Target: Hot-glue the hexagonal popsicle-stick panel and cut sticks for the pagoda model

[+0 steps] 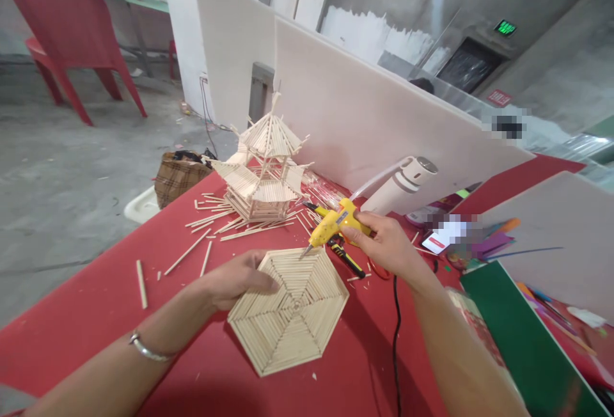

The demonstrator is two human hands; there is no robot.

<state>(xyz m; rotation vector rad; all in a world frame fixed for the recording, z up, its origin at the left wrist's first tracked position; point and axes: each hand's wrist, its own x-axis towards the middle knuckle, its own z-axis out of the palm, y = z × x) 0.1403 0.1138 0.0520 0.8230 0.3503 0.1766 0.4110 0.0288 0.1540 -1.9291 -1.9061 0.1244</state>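
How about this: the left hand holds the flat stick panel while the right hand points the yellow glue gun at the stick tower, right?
Not quite: the head view shows the right hand pointing the yellow glue gun at the flat stick panel, not the stick tower. The left hand does hold that panel.

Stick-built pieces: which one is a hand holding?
The flat panel, gripped at its edge by the left hand; the other, the tiered pagoda model, stands untouched beyond it on the red table.
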